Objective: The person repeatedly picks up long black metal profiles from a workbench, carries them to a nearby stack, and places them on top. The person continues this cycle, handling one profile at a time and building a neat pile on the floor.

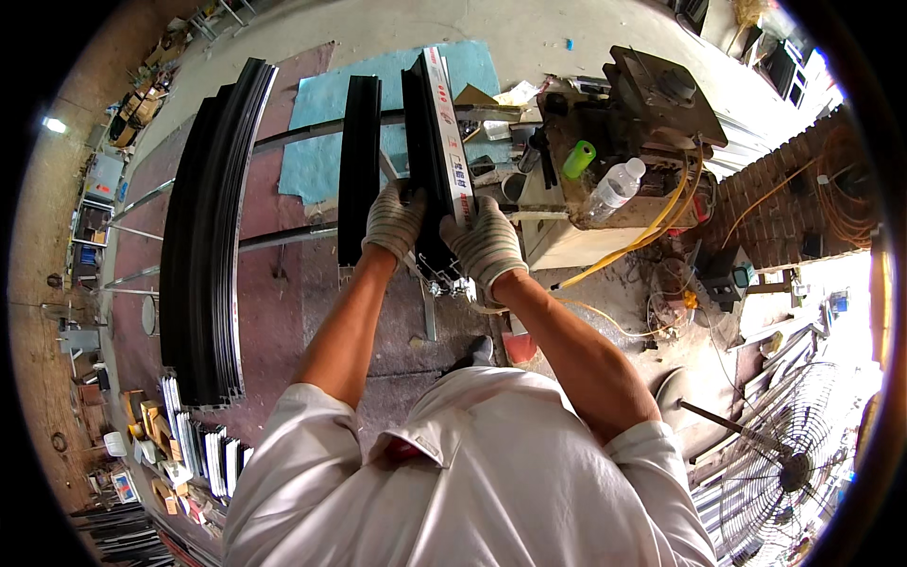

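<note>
A long black metal profile (427, 142) with a white taped face lies along two steel rails, its near end in front of me. My left hand (392, 219), in a knitted work glove, grips its left side. On its right side near the cut end, my right hand (487, 244), also gloved, is closed on it. A shorter black profile (359, 161) rests just to the left of my left hand, apart from it.
A stack of long black profiles (210, 236) lies at the left on the rails (283, 236). A cutting machine (652, 104) with a clear bottle (612, 189) and green roll (578, 159) stands right. A floor fan (794, 463) sits lower right; white profiles (203, 449) lower left.
</note>
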`<action>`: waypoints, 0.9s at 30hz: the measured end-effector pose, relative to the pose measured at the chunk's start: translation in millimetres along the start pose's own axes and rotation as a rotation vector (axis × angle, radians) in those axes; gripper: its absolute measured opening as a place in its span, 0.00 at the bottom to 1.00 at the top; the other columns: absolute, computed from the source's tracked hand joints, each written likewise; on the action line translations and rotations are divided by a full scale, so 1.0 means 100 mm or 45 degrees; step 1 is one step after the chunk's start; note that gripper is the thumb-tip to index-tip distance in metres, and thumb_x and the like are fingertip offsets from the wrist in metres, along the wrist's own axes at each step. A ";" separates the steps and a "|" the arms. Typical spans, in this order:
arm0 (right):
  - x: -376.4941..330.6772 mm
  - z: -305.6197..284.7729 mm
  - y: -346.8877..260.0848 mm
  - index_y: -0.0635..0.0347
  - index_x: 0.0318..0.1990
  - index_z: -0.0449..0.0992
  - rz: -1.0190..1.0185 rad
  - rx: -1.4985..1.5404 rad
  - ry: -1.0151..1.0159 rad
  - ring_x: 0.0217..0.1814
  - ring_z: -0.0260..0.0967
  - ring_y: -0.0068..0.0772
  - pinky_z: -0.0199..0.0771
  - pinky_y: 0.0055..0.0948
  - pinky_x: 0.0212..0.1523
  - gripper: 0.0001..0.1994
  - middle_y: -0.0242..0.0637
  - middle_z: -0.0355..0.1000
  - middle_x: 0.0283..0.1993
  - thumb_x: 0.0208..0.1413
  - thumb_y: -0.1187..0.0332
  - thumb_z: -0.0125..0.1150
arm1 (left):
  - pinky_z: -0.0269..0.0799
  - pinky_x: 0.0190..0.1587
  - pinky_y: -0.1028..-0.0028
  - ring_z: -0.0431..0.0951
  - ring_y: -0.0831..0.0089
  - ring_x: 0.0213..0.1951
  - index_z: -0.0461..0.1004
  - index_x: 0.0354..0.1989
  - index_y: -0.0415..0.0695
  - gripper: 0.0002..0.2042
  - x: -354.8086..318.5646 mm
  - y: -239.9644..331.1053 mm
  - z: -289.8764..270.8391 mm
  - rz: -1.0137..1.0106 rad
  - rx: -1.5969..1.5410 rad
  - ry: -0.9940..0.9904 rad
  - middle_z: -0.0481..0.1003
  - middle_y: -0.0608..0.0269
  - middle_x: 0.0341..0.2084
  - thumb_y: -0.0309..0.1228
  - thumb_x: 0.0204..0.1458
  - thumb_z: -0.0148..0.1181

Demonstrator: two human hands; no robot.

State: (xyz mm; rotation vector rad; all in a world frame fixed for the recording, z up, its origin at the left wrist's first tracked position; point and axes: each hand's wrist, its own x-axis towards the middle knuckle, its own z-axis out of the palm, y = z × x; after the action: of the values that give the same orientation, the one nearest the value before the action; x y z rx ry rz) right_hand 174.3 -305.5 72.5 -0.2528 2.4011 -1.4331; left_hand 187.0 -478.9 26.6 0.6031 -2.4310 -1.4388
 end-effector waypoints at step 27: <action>-3.84 -3.83 3.40 0.64 0.56 0.72 0.191 -0.108 0.094 0.38 0.71 0.35 0.71 0.31 0.43 0.20 0.46 0.72 0.38 0.62 0.61 0.51 | 0.73 0.48 0.75 0.74 0.77 0.45 0.69 0.56 0.45 0.29 -2.57 1.62 2.94 -0.624 -1.264 -0.586 0.72 0.70 0.46 0.47 0.49 0.69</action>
State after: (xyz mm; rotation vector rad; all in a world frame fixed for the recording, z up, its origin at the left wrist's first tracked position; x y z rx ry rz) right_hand 395.7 292.2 14.9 -0.0394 2.4848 -1.2976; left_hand 256.0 -61.5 26.2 0.6606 -1.4647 -2.9162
